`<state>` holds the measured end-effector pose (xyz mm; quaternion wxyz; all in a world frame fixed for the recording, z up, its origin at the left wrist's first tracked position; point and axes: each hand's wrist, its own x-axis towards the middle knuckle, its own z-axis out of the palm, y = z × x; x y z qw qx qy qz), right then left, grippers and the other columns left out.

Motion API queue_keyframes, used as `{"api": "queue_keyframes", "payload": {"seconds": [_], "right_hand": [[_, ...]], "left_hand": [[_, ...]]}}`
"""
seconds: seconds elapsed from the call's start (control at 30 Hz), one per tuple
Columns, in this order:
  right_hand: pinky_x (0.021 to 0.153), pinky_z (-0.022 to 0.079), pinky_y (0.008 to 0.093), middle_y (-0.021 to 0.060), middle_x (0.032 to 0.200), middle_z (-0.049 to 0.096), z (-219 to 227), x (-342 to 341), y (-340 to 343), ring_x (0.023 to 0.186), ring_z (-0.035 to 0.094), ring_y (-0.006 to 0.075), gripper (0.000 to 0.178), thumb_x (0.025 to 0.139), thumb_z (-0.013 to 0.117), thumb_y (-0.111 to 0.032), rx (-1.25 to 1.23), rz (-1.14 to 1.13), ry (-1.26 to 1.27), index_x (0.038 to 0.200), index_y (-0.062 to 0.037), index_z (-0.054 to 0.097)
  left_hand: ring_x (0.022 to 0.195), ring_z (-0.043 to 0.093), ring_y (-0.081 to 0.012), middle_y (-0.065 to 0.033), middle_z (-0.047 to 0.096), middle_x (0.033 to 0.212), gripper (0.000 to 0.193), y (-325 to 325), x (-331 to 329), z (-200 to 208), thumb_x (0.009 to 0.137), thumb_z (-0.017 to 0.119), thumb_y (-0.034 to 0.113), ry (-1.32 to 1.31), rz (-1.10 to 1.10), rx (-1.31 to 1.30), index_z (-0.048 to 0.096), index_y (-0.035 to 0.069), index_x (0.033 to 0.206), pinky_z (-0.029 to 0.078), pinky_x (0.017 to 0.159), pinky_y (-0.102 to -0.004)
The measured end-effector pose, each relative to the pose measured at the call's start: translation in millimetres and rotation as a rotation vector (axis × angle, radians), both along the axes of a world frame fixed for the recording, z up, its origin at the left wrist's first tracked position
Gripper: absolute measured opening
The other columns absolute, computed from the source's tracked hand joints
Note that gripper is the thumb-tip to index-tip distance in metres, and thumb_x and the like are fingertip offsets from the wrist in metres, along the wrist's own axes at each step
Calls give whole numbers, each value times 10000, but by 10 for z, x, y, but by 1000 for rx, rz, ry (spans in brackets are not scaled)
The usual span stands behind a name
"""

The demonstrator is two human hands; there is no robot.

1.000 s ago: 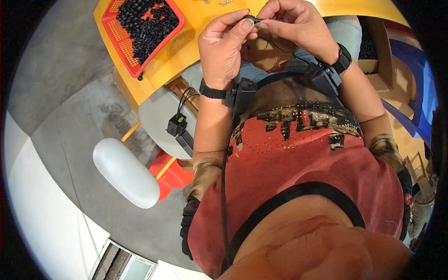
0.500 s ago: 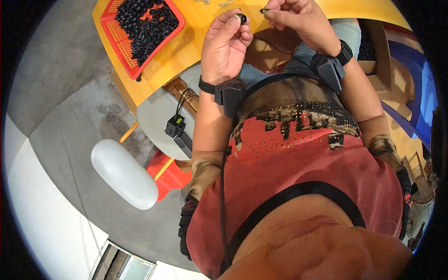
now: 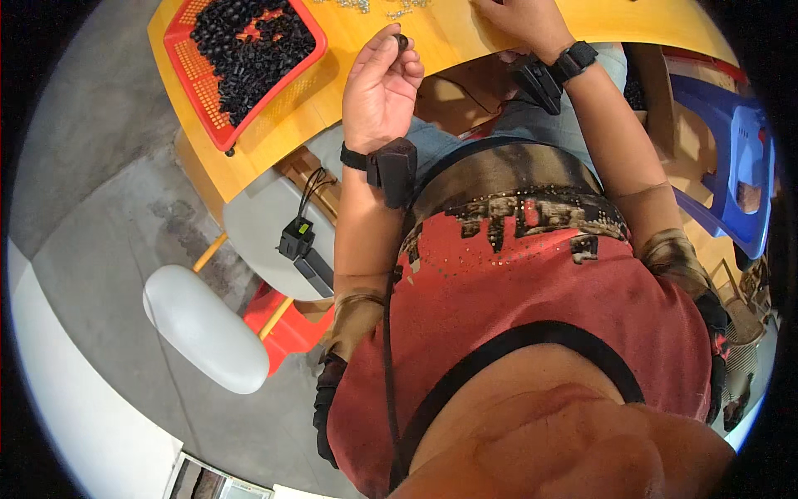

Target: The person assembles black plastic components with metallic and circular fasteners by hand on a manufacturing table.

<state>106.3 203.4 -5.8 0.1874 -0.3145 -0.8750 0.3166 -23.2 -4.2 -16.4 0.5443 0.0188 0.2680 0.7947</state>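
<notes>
My left hand point(image 3: 384, 87) is closed, with a small round black plastic part point(image 3: 401, 41) pinched between thumb and fingers above the table's near edge. My right hand point(image 3: 528, 23) has its wrist bent and reaches over the yellow table point(image 3: 449, 33) at the upper edge of the view. Its fingertips are cut off there, so what they touch or hold is hidden. Small shiny metal pieces point(image 3: 406, 10) lie on the table between the two hands, beside another little pile point(image 3: 356, 4).
A red plastic basket point(image 3: 283, 79) of black parts stands on the table at the left. A grey-seated chair point(image 3: 208, 328) is at my left, with a black device point(image 3: 297, 239) on a grey seat. To the right are a blue plastic chair point(image 3: 731, 133) and a cardboard box point(image 3: 661, 100).
My right hand has moved up and left over the table, and the little piece it pinched is out of sight. My left hand still holds its black part, slightly lower and further left.
</notes>
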Motion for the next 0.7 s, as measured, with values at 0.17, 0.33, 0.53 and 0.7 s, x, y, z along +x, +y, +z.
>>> {"api": "queue_keyframes", "payload": {"seconds": [0.17, 0.33, 0.53, 0.7], "right_hand": [[693, 559, 455, 215, 825, 707, 50, -26, 45, 764, 695, 392, 195, 836, 700, -178, 96, -24, 7, 900, 3, 736], [706, 559, 454, 221, 845, 707, 121, 43, 54, 793, 697, 393, 194, 835, 684, -168, 125, -31, -27, 912, 0, 739], [717, 563, 441, 212, 863, 714, 39, 159, 155, 800, 701, 382, 196, 826, 685, -162, 121, -24, 8, 925, -3, 738], [705, 562, 421, 199, 882, 722, 21, 234, 197, 791, 709, 352, 206, 831, 708, -167, 72, 11, 49, 952, -3, 736]], "left_hand": [[881, 640, -177, -112, 697, 1016, 238, 6, -85, -62, 993, 664, 66, -7, 23, 22, 645, -11, 1217, 548, 821, -298], [883, 641, -172, -108, 696, 1023, 238, 34, -59, -129, 988, 673, 69, 2, 9, 46, 647, -5, 1213, 547, 822, -296], [881, 642, -171, -100, 697, 1026, 240, 85, 4, -137, 988, 679, 78, 8, -2, 69, 649, 3, 1213, 546, 821, -300], [894, 643, -171, -86, 695, 1028, 234, 77, -1, -180, 991, 681, 101, 45, -40, 93, 657, 23, 1211, 541, 828, -314]]}}
